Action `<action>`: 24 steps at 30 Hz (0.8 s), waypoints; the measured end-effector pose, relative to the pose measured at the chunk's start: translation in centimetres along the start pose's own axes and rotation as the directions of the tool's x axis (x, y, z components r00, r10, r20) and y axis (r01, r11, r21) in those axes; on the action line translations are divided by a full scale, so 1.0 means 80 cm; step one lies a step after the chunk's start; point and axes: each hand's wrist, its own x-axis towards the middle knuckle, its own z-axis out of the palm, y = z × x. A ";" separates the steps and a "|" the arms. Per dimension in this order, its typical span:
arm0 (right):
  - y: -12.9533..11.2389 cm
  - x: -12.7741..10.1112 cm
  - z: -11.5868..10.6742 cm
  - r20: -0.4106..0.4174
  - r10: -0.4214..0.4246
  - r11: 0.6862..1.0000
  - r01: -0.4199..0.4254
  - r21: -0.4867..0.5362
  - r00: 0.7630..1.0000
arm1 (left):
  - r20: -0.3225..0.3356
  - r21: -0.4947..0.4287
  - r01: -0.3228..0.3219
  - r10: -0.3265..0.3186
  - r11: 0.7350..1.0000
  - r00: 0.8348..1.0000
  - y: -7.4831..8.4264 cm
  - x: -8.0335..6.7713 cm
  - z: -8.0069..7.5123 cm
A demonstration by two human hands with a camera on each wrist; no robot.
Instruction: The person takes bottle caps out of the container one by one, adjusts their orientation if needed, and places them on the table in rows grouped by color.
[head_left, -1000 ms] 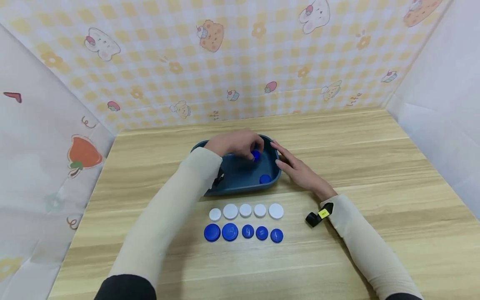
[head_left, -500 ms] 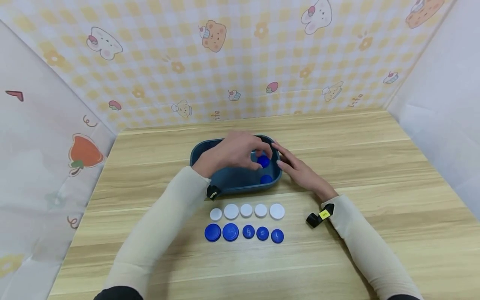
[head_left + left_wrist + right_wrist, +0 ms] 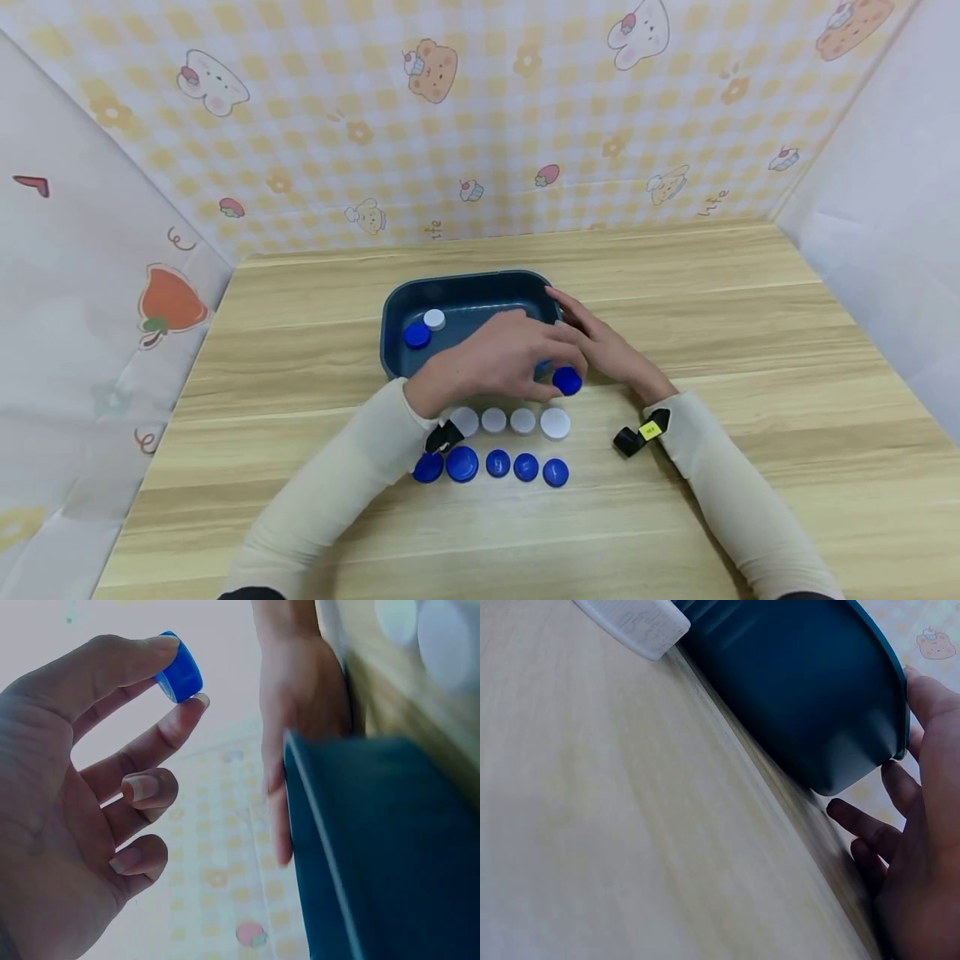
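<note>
Blue cap (image 3: pixel 567 381) pinched in the left hand (image 3: pixel 501 360), just above the near right corner of the tray (image 3: pixel 465 287).
Only the thumb and fingertips (image 3: pixel 161 646) grip its rim, other fingers loosely curled; so light a pinch could let it slip onto the white caps (image 3: pixel 556 423) and scatter the rows on the tabletop (image 3: pixel 750 333). The right hand (image 3: pixel 607 350) rests open against the tray's right side.
</note>
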 end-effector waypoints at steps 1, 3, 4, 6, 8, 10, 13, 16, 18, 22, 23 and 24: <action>0.000 0.000 0.000 -0.001 0.005 1.000 -0.005 -0.001 1.000 | 0.007 -0.002 -0.009 0.009 1.000 1.000 0.004 0.000 0.002; 0.000 0.000 0.000 -0.001 0.008 1.000 -0.008 -0.001 1.000 | 0.017 -0.003 -0.030 0.030 1.000 0.999 0.011 0.000 0.007; 0.001 0.001 0.000 -0.002 0.006 1.000 -0.006 -0.001 1.000 | 0.023 -0.007 -0.042 0.042 0.999 0.999 0.015 0.000 0.011; 0.000 0.001 0.000 -0.002 -0.004 1.000 0.004 0.007 1.000 | 0.039 -0.007 -0.071 0.071 0.997 0.997 0.021 0.001 0.019; 0.000 0.001 0.000 -0.003 -0.016 1.000 0.016 0.013 1.000 | 0.066 -0.007 -0.098 0.098 0.995 0.993 0.026 0.002 0.029; 0.000 0.001 0.000 -0.006 -0.019 1.000 0.019 0.012 1.000 | 0.098 0.006 -0.125 0.124 0.992 0.987 0.031 0.004 0.040; -0.002 0.001 0.000 -0.011 -0.017 1.000 0.017 0.008 1.000 | 0.135 0.053 -0.159 0.151 0.986 0.979 0.036 0.009 0.055; -0.004 0.001 -0.001 -0.019 -0.010 1.000 0.010 0.009 1.000 | 0.154 0.120 -0.198 0.179 0.973 0.972 0.041 0.014 0.068; -0.004 0.001 -0.001 -0.021 -0.001 1.000 0.001 0.006 1.000 | 0.170 0.150 -0.221 0.195 0.964 0.966 0.045 0.017 0.075; 0.000 0.001 -0.001 -0.018 0.014 1.000 -0.014 -0.007 1.000 | 0.227 0.198 -0.259 0.213 0.945 0.950 0.054 0.020 0.087; 0.001 0.001 -0.001 -0.017 0.014 1.000 -0.015 -0.014 1.000 | 0.238 0.209 -0.265 0.214 0.941 0.947 0.055 0.021 0.090; 0.002 0.001 -0.002 -0.017 0.011 1.000 -0.011 -0.017 1.000 | 0.251 0.217 -0.268 0.212 0.939 0.945 0.057 0.022 0.092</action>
